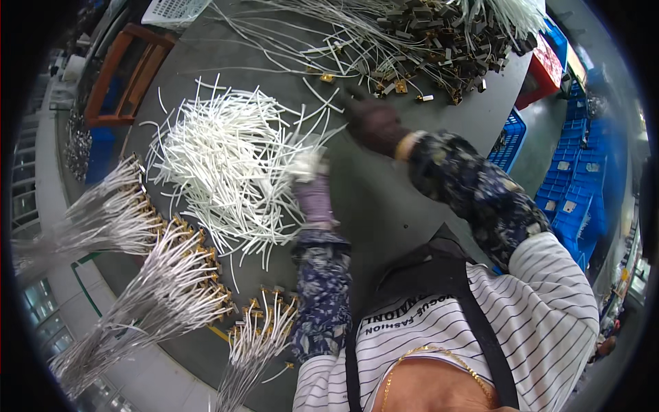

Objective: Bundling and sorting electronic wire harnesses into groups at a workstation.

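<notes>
My left hand (310,180), in a purple and white glove, is at the right edge of a big heap of thin white tubes (223,161). Its fingers look closed, and a white tube (333,133) sticks out from them toward the upper right. Farther off and to the right, my right hand (374,127) wears a dark glove and reaches toward the far side of the grey table (384,199). Its fingers are dark and blurred, so their grip cannot be told. Beyond it lies a pile of wired metal parts (439,51) with some brass-coloured pieces.
Bundles of silvery wires (154,288) with brass-coloured ends hang over the table's left and near edges. A smaller bundle (257,343) is by my left forearm. An orange-brown wooden stool (127,75) is at far left. Blue crates (570,178) and a red box (541,72) stand at right.
</notes>
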A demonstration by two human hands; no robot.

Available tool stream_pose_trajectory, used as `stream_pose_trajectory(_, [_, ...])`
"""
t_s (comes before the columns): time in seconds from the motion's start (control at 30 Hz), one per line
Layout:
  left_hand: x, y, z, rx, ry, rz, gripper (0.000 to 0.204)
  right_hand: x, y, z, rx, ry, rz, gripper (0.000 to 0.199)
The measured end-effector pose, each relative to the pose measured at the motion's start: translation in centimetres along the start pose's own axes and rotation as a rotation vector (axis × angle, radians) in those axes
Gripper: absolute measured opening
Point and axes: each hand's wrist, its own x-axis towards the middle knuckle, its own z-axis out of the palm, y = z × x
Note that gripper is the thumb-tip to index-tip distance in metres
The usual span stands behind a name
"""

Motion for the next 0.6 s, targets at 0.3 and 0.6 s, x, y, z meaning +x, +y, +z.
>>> stream_pose_trajectory(0.3, [2.3, 10.8, -2.4, -0.188, 0.201, -0.084, 0.043, 2.5, -5.3, 6.3, 0.126, -0.207, -0.171, 0.018])
stream_pose_trajectory(0.6, [-0.9, 2.0, -2.5, 0.69, -0.007, 0.24, 0.065, -0.5, -1.8, 2.7, -0.88, 0.254, -0.258, 0.022])
